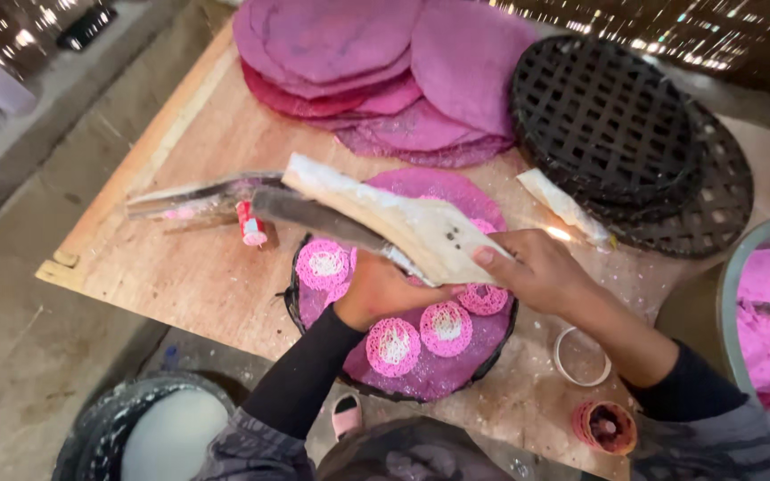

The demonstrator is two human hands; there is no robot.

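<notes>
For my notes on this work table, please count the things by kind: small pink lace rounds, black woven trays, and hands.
Small pink lace rounds: 5
Black woven trays: 3
Hands, left hand and right hand: 2
Total: 10

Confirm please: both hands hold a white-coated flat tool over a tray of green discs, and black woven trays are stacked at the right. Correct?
Not quite. In the head view the discs are pink, not green. Both hands, left and right, hold the white-coated tool; black woven trays are stacked at right.

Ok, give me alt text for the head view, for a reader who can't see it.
Both hands, left hand and right hand, hold a white-coated flat tool over a round tray of pink lacy discs. Large pink rounds and black woven trays lie behind on the wooden table.
</notes>
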